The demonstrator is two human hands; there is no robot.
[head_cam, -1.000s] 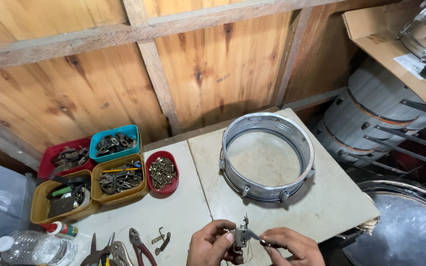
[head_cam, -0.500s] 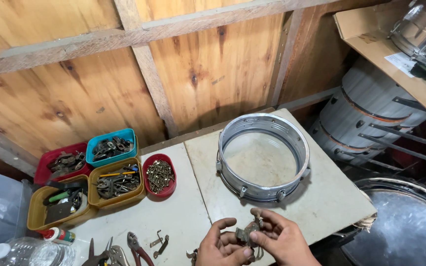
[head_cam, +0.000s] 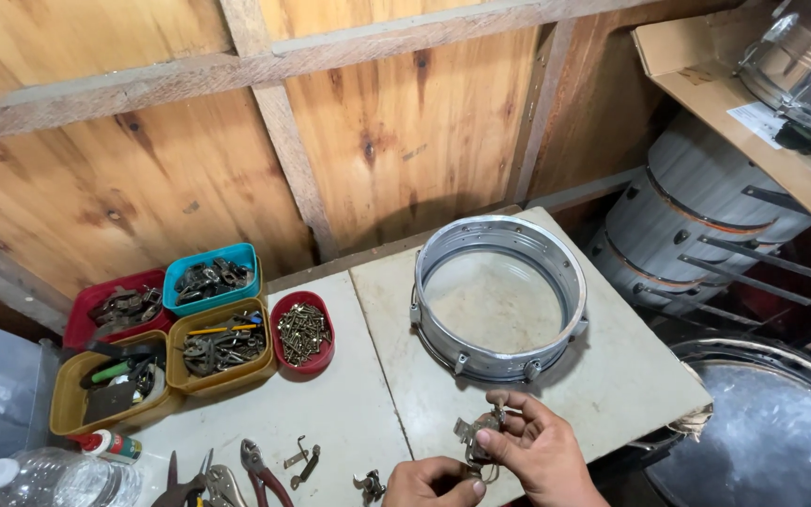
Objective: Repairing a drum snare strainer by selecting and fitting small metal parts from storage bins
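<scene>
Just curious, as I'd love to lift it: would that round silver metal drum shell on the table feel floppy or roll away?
The round silver metal drum shell probably stays stiff, being a metal band. It lies flat on the pale table, so rolling seems unlikely. Its hollow middle suggests it's fairly light.

We see a small metal bracket (head_cam: pixel 474 436), dull grey and tarnished, held up just above the pale tabletop (head_cam: pixel 349 413) near its front edge. It sits tilted, its flat plate turned leftward, with a short threaded stud sticking up from its top. Its lower part is hidden from us.
</scene>
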